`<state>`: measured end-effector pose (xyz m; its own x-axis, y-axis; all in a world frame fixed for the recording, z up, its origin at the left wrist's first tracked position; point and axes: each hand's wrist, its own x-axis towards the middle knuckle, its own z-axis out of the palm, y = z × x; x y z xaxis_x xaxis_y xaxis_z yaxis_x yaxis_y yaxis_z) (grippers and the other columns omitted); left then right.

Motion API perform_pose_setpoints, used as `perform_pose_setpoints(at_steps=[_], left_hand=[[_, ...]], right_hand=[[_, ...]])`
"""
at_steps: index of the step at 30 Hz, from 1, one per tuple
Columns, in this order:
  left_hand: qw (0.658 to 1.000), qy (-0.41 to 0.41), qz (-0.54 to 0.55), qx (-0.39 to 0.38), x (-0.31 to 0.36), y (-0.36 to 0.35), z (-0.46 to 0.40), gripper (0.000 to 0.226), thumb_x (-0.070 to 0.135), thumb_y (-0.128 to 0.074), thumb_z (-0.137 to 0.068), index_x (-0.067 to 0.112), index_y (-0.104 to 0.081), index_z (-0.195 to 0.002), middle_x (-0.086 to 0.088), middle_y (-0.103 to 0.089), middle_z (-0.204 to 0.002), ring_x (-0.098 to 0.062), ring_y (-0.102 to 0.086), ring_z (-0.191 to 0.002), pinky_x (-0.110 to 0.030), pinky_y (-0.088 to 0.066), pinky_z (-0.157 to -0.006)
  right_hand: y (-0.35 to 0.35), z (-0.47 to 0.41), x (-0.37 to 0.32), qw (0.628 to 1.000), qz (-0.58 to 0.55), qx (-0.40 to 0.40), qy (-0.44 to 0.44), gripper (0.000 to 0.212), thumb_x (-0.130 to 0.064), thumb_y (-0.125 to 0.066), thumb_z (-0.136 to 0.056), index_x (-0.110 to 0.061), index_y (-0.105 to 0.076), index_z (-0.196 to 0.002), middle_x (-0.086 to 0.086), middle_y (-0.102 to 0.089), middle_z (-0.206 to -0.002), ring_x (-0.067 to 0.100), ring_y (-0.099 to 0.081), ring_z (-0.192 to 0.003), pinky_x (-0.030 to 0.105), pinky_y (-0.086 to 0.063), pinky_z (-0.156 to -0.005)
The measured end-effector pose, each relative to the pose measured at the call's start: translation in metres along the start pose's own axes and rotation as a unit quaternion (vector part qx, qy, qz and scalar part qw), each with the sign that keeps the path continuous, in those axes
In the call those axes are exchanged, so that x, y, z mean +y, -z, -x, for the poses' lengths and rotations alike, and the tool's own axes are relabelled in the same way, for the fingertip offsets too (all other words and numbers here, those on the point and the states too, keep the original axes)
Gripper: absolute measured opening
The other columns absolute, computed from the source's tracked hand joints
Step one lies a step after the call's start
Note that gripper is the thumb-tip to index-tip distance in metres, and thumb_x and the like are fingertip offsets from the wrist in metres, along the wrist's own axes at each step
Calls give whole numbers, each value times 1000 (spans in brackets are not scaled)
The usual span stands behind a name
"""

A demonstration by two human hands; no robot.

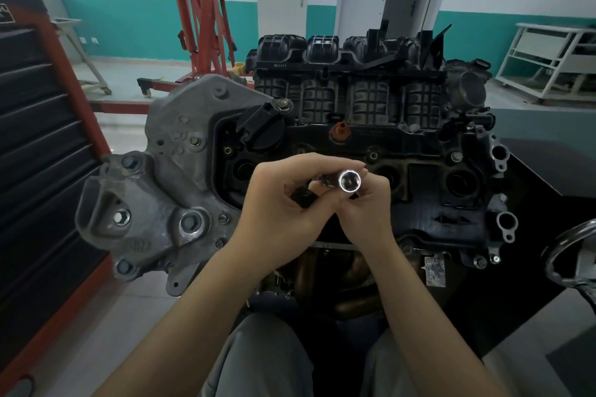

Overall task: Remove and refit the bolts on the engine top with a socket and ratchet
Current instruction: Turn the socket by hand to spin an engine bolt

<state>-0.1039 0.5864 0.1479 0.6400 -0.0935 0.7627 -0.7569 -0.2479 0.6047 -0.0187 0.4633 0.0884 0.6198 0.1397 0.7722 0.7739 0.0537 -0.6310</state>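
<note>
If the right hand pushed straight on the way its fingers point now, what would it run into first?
The right hand points up and left, its fingers pinching the socket. Straight on, it would probably first meet the left hand, which is already touching the same tool. Depth beyond that is unclear.

Two hands hold a socket above an engine.
The left hand [277,203] and right hand [371,206] pinch the shiny socket [349,180], its open end facing up, over the engine top [419,151].

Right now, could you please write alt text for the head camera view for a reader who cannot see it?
Two bare hands, left hand and right hand, hold a shiny chrome socket on a dark tool, its open end facing the camera, above a black engine top. A grey cast metal bracket is bolted on the left.
</note>
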Motion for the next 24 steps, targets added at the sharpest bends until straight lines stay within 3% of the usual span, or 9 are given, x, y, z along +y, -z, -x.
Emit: perform_pose_setpoints(at_steps=[3,5,10,12,14,17,20,24], left_hand=[[996,-21,-86,33,-2,-2,-1,27,-3,-80,-71,8,-72,-95,-1,-72,-91,-9,-68,-89,-26,-54,-81],[992,-21,-102,68,-3,-3,0,24,-2,-81,-70,8,-73,-90,1,-73,-86,-6,-68,-84,-20,-53,-77],[999,10,-5,43,-1,-2,2,24,-1,-70,-81,9,-70,-103,-2,-73,-98,-13,-69,-97,-31,-55,-85],[999,17,24,14,0,-1,2,25,-2,-68,-80,9,-70,-103,-3,-73,-99,-16,-69,-98,-31,-54,-86],[1000,11,-4,6,0,-1,1,26,-1,-73,-77,9,-70,-100,-2,-72,-97,-15,-68,-97,-30,-54,-85],[996,-7,-75,54,-1,-3,1,23,-1,-81,-70,7,-73,-91,-1,-73,-89,-9,-69,-87,-25,-55,-78],[995,0,-65,73,-1,-4,2,22,1,-78,-74,11,-74,-94,2,-73,-89,-6,-69,-87,-22,-54,-78],[999,23,22,24,0,0,3,25,-2,-68,-81,10,-70,-103,-2,-73,-98,-15,-69,-98,-30,-54,-86]], right_hand=[[0,0,3,1000,-1,8,-10,28,15,-70,-75,-2,-71,-98,5,-73,-91,20,-71,-89,38,-56,-78],[0,0,1,1000,3,0,5,20,8,-71,-79,2,-70,-99,9,-73,-92,20,-70,-90,37,-55,-78],[-1,-2,-4,999,2,-41,22,13,-11,-62,-86,-15,-66,-98,-21,-68,-89,3,-67,-87,18,-49,-76],[-2,-1,-2,1000,-15,-25,3,15,-6,-67,-83,-15,-69,-95,-19,-70,-87,7,-69,-86,22,-52,-76],[-3,-1,0,999,-29,-2,-14,30,4,-69,-77,-20,-72,-95,-15,-72,-87,12,-70,-87,30,-55,-76],[-4,0,-1,999,-46,-2,-15,25,-5,-71,-77,-19,-72,-98,-6,-73,-91,20,-70,-89,41,-56,-77],[-2,-1,-2,1000,-10,-23,15,15,-5,-68,-82,-11,-70,-96,-6,-71,-93,14,-69,-90,31,-53,-78],[-1,-1,-1,999,12,-46,14,14,-6,-65,-86,-13,-67,-98,-17,-67,-91,5,-67,-87,21,-50,-75]])
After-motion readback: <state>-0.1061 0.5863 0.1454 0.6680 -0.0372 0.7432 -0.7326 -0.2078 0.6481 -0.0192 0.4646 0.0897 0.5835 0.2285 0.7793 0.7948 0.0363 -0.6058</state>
